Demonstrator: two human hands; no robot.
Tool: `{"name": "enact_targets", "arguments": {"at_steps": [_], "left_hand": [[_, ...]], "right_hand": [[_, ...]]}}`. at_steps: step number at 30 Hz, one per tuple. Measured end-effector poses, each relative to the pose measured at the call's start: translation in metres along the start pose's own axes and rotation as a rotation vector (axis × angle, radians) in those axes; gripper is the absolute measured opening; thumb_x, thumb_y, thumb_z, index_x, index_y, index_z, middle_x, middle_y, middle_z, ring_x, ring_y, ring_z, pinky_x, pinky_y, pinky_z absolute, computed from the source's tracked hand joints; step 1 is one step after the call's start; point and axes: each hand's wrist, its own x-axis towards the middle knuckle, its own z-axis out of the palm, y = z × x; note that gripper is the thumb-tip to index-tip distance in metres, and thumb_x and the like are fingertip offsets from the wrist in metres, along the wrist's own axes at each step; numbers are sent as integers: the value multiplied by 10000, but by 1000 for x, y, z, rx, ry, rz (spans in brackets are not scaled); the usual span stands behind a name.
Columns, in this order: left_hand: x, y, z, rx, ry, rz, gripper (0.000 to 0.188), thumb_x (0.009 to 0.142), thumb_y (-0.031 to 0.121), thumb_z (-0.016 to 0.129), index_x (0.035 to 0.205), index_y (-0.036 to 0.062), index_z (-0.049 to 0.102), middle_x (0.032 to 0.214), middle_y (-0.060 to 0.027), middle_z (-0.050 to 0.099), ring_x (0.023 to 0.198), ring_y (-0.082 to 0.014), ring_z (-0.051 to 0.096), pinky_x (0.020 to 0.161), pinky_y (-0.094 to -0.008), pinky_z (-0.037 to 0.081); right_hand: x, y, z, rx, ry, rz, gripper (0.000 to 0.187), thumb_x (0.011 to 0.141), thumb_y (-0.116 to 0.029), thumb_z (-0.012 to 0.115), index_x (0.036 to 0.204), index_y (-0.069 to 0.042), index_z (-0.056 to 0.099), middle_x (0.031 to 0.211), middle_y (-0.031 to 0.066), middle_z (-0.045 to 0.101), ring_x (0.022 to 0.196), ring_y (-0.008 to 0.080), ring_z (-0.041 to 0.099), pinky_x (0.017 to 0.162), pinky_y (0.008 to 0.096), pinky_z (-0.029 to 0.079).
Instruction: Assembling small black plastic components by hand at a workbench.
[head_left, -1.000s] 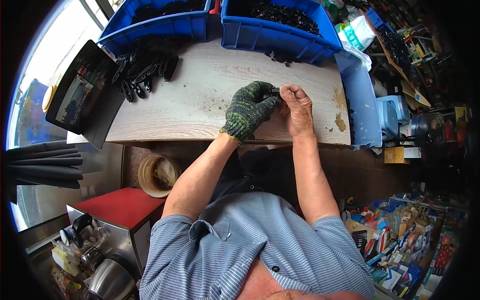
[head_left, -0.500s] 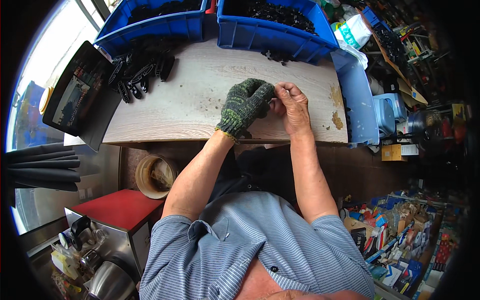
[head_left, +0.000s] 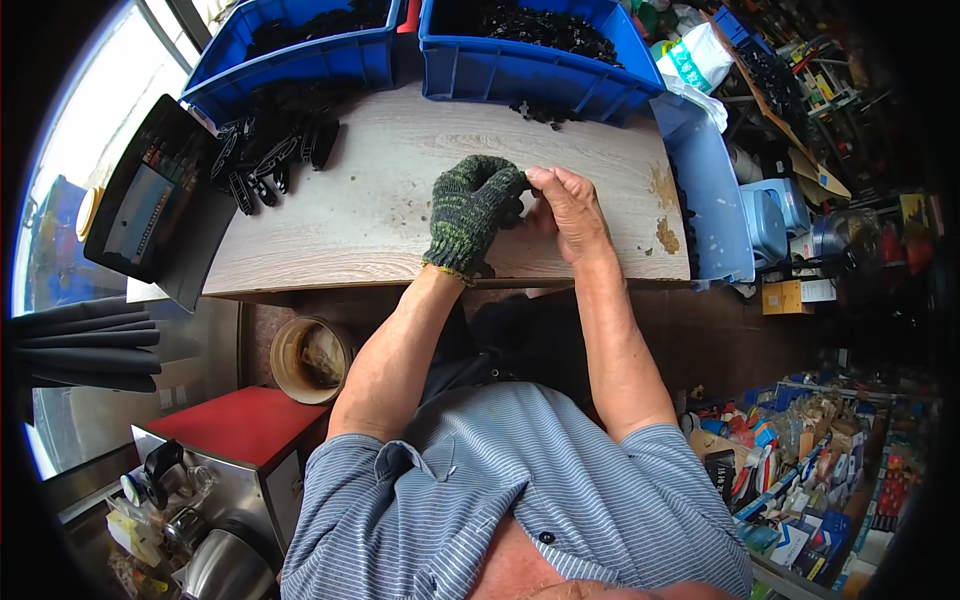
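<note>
My left hand (head_left: 472, 212), in a dark green and black knitted glove, is closed above the near part of the pale wooden table (head_left: 370, 220). Bare and also closed, my right hand (head_left: 570, 212) meets it, thumb and forefinger pinched at the gloved fingertips. Whatever lies between the fingers is too small and covered to name. Beyond my hands, small black parts (head_left: 543, 114) lie in a loose pile at the foot of a blue bin (head_left: 530, 75). Black pieces with white outlines (head_left: 265, 165) are heaped at the table's left.
Another blue bin (head_left: 290, 70) of black parts stands at the back left. A dark tablet-like screen (head_left: 140, 215) leans at the left edge. Against the right edge is a light blue tub (head_left: 715, 200). A round bucket (head_left: 310, 360) stands below the table, beside a red-topped cabinet (head_left: 240, 420).
Both hands have shifted slightly left in the picture, still together at the fingertips. The table and bins have also slid a little left as the view turned.
</note>
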Motion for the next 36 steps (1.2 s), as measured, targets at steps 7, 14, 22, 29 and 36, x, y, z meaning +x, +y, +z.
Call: {"name": "enact_targets", "arguments": {"at_steps": [7,14,22,29,36], "left_hand": [[-4,2,4,-24,-14,19,186,895,172,705,899,-10,667,677,-53,612,568,-127,556,544,-280,440],[-1,-9,1,-14,-46,72,225,936,173,684,1065,-11,659,763,-68,644,639,-136,596,567,-283,474],[1,-16,4,17,-65,74,326,966,190,673,1219,-11,626,979,-111,701,765,-158,676,648,-292,564],[-3,-13,6,34,-78,96,329,950,162,679,1225,-12,628,928,-98,698,761,-158,663,661,-293,561],[-2,-15,8,79,-77,124,320,959,155,665,1222,-22,624,929,-104,693,739,-154,650,659,-292,552]], "right_hand": [[6,19,-2,-61,28,-168,393,883,-321,765,637,-129,526,647,-97,443,600,35,361,521,242,296],[-3,9,4,-12,20,-246,290,893,-236,714,678,-111,567,597,-90,431,554,44,389,522,234,360],[-8,-8,-36,358,387,-32,404,858,-396,691,646,-120,486,437,24,373,513,249,591,699,656,594],[-21,-27,-120,475,735,-164,481,931,-449,607,1186,-56,497,518,73,443,654,288,613,809,660,557],[-50,-5,-118,425,664,-160,246,890,-233,673,995,-19,614,498,65,478,533,268,606,702,594,606]]}}
